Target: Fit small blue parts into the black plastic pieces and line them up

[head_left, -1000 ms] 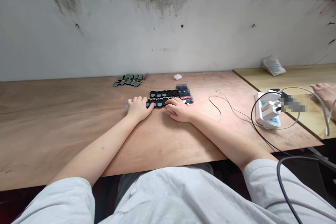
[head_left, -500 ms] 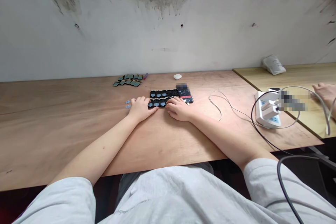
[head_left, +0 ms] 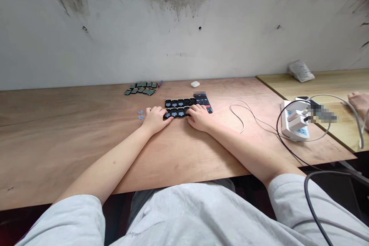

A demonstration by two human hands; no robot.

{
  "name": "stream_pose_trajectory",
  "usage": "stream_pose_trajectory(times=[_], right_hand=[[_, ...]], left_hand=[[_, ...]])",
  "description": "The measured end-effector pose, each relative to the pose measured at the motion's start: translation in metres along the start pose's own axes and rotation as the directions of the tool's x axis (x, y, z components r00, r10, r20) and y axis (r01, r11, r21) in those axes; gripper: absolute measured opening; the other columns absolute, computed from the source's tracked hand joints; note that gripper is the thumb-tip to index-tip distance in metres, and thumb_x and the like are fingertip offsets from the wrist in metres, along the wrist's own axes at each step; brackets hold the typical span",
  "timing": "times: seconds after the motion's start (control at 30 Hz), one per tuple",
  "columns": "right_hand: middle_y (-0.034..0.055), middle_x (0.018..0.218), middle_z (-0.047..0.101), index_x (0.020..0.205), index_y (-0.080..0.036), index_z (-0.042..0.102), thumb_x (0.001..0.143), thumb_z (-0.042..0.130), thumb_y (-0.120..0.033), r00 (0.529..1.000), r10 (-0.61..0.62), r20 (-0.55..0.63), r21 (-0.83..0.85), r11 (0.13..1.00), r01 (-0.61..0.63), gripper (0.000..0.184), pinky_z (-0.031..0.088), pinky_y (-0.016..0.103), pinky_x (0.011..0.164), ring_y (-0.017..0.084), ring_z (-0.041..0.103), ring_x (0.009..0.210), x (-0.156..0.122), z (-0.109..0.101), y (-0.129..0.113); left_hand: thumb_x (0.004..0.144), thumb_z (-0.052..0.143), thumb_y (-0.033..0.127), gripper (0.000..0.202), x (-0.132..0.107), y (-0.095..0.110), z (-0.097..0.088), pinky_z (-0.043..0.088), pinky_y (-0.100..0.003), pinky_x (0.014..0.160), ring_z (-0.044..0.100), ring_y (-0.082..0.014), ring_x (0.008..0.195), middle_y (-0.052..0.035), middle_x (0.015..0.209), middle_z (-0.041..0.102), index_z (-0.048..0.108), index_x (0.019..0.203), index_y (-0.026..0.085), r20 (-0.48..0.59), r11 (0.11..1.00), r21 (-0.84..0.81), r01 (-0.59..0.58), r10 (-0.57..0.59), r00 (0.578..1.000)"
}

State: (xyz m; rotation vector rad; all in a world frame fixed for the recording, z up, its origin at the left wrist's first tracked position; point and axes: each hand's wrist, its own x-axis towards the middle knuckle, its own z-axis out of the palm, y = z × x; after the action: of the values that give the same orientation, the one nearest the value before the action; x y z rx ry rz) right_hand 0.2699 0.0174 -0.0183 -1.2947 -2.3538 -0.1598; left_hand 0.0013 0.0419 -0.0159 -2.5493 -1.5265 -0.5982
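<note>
Two rows of black square parts with pale blue pads lie on the wooden table. My left hand (head_left: 155, 120) has its thumb and fingers closed about the left end of the front row of black parts (head_left: 174, 113). At that row's right end, my right hand (head_left: 199, 117) is curled with its fingers against the last part, hiding it. The back row of black parts (head_left: 175, 103) lies just behind, its right squares without blue pads. A phone (head_left: 206, 105) showing a timer lies beyond my right hand. Small pale blue pieces (head_left: 140, 115) lie left of my left hand.
Green-topped black squares (head_left: 141, 88) lie in two rows at the back left, beside a small screwdriver-like tool (head_left: 160, 83). A white case (head_left: 195, 84) rests near the wall. A power strip (head_left: 294, 125) with cables stands right. Another person's hand (head_left: 359, 102) shows at far right.
The front row of black parts has slid slightly to the right. My right hand has moved a little right and away from me; my left hand has barely shifted.
</note>
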Motion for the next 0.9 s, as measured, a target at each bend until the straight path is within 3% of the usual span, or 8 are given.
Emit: stream_pose_trajectory(times=[0.13,0.23,0.4,0.53,0.73,0.9], right_hand=[[0.0128,0.111,0.070,0.107,-0.020,0.068,0.103,0.047,-0.027,0.978,0.198,-0.070,-0.076,0.976,-0.203,0.023,0.036,0.044,0.096,0.030,0.055,0.110,0.001,0.003,0.004],[0.0136,0.114,0.069,0.108,-0.020,0.067,0.101,0.046,-0.021,0.959,0.272,-0.081,-0.110,0.954,-0.280,0.023,0.035,0.045,0.098,0.031,0.054,0.113,0.001,0.004,0.006],[0.0162,0.124,0.068,0.111,-0.020,0.067,0.106,0.043,-0.041,0.954,0.294,-0.056,-0.128,0.946,-0.299,0.032,0.035,0.051,0.102,0.035,0.051,0.121,0.000,0.000,0.000],[0.0160,0.143,0.061,0.128,-0.021,0.062,0.108,0.039,-0.050,0.967,0.256,0.008,-0.116,0.960,-0.253,0.042,0.032,0.055,0.111,0.035,0.045,0.135,0.001,-0.002,-0.004],[0.0164,0.164,0.043,0.150,-0.022,0.051,0.107,0.034,-0.064,0.959,0.257,0.118,-0.103,0.964,-0.245,0.062,0.018,0.067,0.120,0.040,0.028,0.153,0.004,0.003,0.002],[0.0201,0.150,0.056,0.149,-0.021,0.052,0.105,0.041,-0.065,0.970,0.222,0.101,-0.075,0.974,-0.215,0.063,0.018,0.070,0.120,0.041,0.035,0.148,0.004,0.004,0.003]], left_hand=[[0.096,0.059,0.052,0.036,0.000,-0.003,0.002,0.035,-0.052,0.101,0.061,-0.0336,0.109,-0.0124,0.108,0.070,0.074,0.106,0.021,0.015,0.999,-0.014,-0.032,0.032,0.999],[0.096,0.057,0.050,0.036,0.000,-0.005,0.002,0.035,-0.052,0.102,0.061,-0.0327,0.111,-0.0121,0.111,0.070,0.074,0.111,0.022,0.030,0.998,-0.042,-0.045,0.047,0.998],[0.099,0.051,0.048,0.038,0.000,-0.002,-0.001,0.035,-0.051,0.102,0.062,-0.0320,0.112,-0.0124,0.113,0.071,0.074,0.114,0.022,0.036,0.996,-0.083,-0.034,0.037,0.999],[0.101,0.047,0.045,0.035,0.002,-0.006,-0.002,0.034,-0.051,0.103,0.063,-0.0314,0.113,-0.0122,0.114,0.073,0.073,0.110,0.022,0.003,0.994,-0.104,0.020,-0.020,1.000],[0.087,0.047,0.020,0.031,0.007,-0.049,-0.007,0.035,-0.054,0.103,0.061,-0.0334,0.117,-0.0135,0.117,0.073,0.072,0.107,0.021,-0.066,0.980,-0.051,0.191,-0.194,0.979],[0.083,0.047,0.024,0.028,0.009,-0.086,-0.010,0.036,-0.058,0.103,0.060,-0.0349,0.117,-0.0119,0.111,0.074,0.073,0.094,0.023,0.037,0.980,-0.077,0.184,-0.182,0.983]])
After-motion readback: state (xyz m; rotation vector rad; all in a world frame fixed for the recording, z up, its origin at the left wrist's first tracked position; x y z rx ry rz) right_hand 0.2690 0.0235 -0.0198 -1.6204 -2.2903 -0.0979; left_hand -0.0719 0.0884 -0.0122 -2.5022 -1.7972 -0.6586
